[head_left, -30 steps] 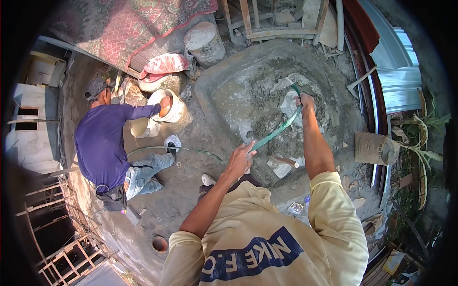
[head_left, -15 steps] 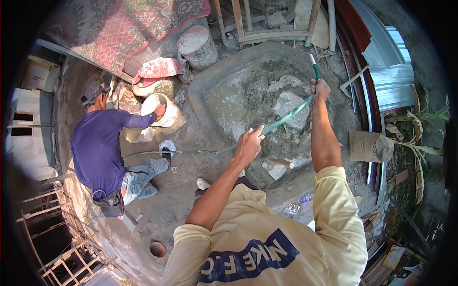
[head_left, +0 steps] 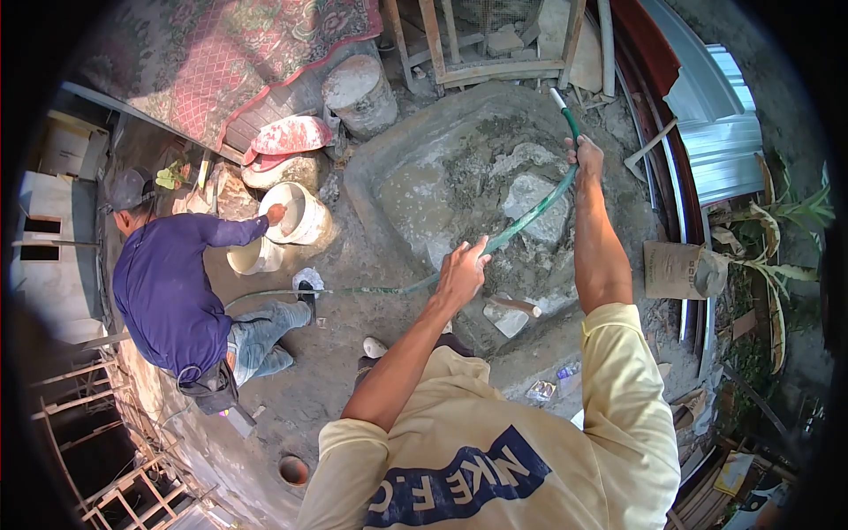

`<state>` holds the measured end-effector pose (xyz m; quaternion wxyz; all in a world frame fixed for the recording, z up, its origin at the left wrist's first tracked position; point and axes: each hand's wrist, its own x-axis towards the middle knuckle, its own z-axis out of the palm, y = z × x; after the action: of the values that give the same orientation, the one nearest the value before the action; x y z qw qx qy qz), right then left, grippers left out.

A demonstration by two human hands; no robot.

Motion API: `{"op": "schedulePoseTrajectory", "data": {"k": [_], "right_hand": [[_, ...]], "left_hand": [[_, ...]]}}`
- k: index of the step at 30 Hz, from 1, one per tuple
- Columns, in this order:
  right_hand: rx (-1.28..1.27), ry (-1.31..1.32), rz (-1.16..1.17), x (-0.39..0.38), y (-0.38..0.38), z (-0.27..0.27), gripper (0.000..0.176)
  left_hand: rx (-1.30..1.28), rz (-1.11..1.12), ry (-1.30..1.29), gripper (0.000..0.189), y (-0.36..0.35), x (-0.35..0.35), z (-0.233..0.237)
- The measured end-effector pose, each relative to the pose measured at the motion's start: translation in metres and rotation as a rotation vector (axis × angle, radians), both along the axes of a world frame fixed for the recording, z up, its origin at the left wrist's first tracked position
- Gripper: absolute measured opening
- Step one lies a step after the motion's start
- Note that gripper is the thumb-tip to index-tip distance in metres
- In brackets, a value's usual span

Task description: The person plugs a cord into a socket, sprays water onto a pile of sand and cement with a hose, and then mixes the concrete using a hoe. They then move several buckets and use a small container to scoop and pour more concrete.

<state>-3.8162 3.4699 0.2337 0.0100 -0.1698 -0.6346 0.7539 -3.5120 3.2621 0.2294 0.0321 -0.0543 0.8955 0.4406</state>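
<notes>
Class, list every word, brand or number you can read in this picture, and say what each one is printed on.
"NIKE F.C": dark blue band on the person's pale yellow T-shirt, seen upside down.
Brown paper sack: dark print, too blurred to read.
Nothing else legible.

One clear bit of lettering here, and it sits on the yellow shirt (head_left: 609, 415) at the bottom of the view. A slanted dark blue band (head_left: 459, 477) runs across the cloth, with pale letters set in it. From this head view they stand upside down, and they read "NIKE F.C". The end of the band slips under a fold near the lower edge, so anything after the "C" is hidden. Off to the right, a brown paper sack (head_left: 676, 269) leans by the metal sheets and carries dark print, but it is too small and blurred to read.
</notes>
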Motion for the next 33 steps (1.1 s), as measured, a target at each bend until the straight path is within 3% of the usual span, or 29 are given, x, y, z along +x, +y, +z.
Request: {"op": "schedulePoseTrajectory", "data": {"k": [6, 14, 22, 28, 33], "right_hand": [[-0.027, 0.019, -0.066, 0.004, 0.0, 0.002, 0.033], [-0.053, 0.12, -0.288, 0.015, 0.062, -0.021, 0.032], [-0.112, 0.039, -0.419, 0.057, 0.109, -0.028, 0.032], [-0.093, 0.042, -0.376, 0.058, 0.114, -0.031, 0.04], [-0.084, 0.07, -0.354, 0.062, 0.11, -0.023, 0.036]], "left_hand": [[-0.021, 0.01, -0.035, 0.041, -0.002, -0.006, 0.004], [-0.052, -0.064, -0.018, 0.04, 0.015, -0.021, 0.002], [-0.015, -0.189, -0.119, 0.04, 0.037, -0.015, 0.007], [-0.027, -0.184, -0.092, 0.04, 0.043, -0.007, 0.001], [-0.046, -0.181, -0.126, 0.039, 0.042, -0.006, 0.006]]}}
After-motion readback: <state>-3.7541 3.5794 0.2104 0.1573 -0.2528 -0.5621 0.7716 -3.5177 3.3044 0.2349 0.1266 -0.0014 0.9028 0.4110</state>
